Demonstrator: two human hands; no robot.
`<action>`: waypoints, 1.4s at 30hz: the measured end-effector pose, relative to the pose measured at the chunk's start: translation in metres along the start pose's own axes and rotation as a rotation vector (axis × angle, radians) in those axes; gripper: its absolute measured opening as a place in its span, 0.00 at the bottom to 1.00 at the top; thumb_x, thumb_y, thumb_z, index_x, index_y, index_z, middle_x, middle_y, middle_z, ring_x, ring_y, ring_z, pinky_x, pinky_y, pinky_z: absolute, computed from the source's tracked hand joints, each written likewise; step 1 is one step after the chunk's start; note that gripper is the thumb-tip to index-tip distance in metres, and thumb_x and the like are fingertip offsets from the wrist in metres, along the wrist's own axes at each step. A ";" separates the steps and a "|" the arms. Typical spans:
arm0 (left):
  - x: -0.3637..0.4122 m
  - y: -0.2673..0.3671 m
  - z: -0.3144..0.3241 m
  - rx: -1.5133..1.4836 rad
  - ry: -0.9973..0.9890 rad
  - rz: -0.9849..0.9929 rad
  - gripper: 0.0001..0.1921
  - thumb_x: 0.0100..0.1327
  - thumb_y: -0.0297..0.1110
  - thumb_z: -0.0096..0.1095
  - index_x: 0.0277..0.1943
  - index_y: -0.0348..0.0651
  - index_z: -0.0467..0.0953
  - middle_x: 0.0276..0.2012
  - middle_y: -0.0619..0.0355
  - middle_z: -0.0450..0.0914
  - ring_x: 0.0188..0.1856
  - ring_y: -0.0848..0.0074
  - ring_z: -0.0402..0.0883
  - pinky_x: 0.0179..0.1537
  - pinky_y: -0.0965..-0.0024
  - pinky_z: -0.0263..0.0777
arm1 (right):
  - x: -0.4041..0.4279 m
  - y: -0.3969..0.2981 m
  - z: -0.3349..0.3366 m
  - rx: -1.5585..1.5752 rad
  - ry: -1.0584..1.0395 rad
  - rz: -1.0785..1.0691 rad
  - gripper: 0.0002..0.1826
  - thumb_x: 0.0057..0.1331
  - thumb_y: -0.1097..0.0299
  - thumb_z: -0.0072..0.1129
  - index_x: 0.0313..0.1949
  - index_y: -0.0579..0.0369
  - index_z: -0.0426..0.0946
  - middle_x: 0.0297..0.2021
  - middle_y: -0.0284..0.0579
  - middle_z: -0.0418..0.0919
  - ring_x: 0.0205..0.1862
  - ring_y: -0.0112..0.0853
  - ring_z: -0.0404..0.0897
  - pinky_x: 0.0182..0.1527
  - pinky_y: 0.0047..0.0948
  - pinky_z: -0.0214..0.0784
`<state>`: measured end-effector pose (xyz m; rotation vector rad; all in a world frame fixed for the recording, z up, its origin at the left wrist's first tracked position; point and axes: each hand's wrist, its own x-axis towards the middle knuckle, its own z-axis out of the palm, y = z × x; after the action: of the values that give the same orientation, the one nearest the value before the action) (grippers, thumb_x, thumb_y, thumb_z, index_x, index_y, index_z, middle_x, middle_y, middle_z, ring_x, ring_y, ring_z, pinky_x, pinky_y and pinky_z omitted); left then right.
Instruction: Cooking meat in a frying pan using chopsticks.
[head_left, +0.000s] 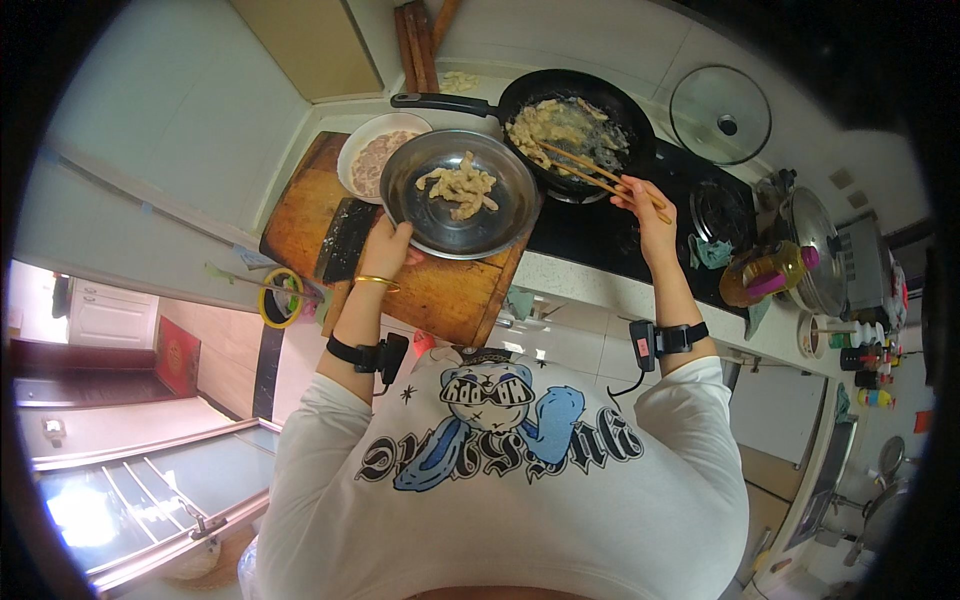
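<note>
My left hand (388, 247) grips the near-left rim of a stainless steel bowl (463, 238), which holds a small heap of fried battered strips (461, 186). Wooden chopsticks (600, 178) are in my right hand (646, 214), their tips down in a black frying pan (637, 120). More battered strips (529, 127) lie in bubbling oil there, mostly along the pan's left side. Behind the steel bowl and partly hidden by it, a white bowl (349, 154) contains raw battered meat (382, 161). The steel bowl sits over a wooden chopping board (435, 304).
A cleaver (345, 244) with a dark blade lies on the board. The black cooktop (592, 232) carries the pan. A glass lid (720, 112) leans at the back wall. To the right stand an oil bottle (761, 274) and a large lidded pot (814, 240). A yellow-rimmed bin (262, 300) is at lower left.
</note>
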<state>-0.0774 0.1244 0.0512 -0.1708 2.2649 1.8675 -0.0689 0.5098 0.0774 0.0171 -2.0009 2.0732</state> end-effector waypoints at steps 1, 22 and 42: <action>-0.001 0.002 0.000 0.000 0.001 0.000 0.17 0.60 0.32 0.44 0.49 0.29 0.62 0.26 0.49 0.76 0.17 0.72 0.77 0.16 0.77 0.71 | 0.000 0.001 -0.001 0.000 -0.001 0.000 0.17 0.66 0.62 0.46 0.43 0.67 0.72 0.36 0.48 0.76 0.34 0.30 0.78 0.40 0.24 0.71; 0.027 -0.053 0.016 -0.081 -0.085 -0.245 0.20 0.62 0.42 0.49 0.50 0.36 0.62 0.30 0.50 0.77 0.22 0.69 0.79 0.22 0.73 0.76 | 0.004 0.011 -0.002 0.031 0.018 0.018 0.18 0.66 0.61 0.47 0.43 0.66 0.73 0.35 0.47 0.75 0.34 0.30 0.78 0.40 0.23 0.70; 0.136 -0.052 -0.037 -1.031 0.357 -0.433 0.22 0.64 0.32 0.40 0.55 0.22 0.51 0.47 0.31 0.68 0.40 0.54 0.78 0.33 0.65 0.81 | 0.001 0.013 0.003 0.057 0.062 0.049 0.18 0.65 0.61 0.48 0.44 0.67 0.72 0.36 0.48 0.76 0.35 0.30 0.78 0.41 0.24 0.71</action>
<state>-0.2013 0.0834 -0.0230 -1.0925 1.0191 2.6361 -0.0732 0.5068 0.0648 -0.0856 -1.9241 2.1335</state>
